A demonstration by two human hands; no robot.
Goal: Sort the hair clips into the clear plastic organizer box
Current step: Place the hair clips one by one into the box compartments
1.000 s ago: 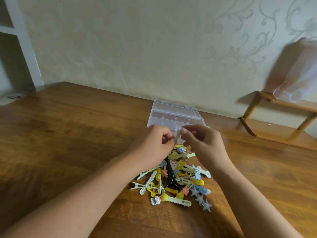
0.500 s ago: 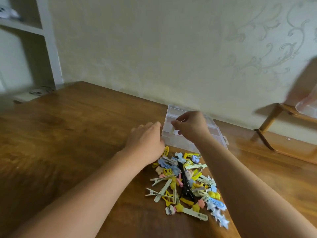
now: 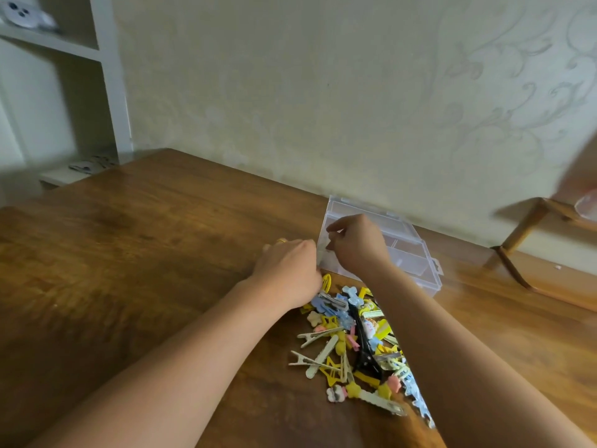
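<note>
Right hand (image 3: 357, 245): I see it pinching a small pale hair clip (image 3: 329, 243) over the clear plastic organizer box (image 3: 416, 263).
Left hand (image 3: 289, 273): grip unclear, beside the pile of colourful hair clips (image 3: 358, 337).

likely a home, patterned wallpaper (image 3: 484, 92), wooden table (image 3: 129, 253), white shelving (image 3: 106, 76)

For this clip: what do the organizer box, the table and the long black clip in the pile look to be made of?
Organizer box: clear, glossy hard plastic; the dividers and the table show through its walls.
Table: wood or wood veneer, brown with visible grain and a soft sheen; which one cannot be told.
Black clip: probably shiny plastic, judging by its highlights; metal cannot be ruled out.
</note>
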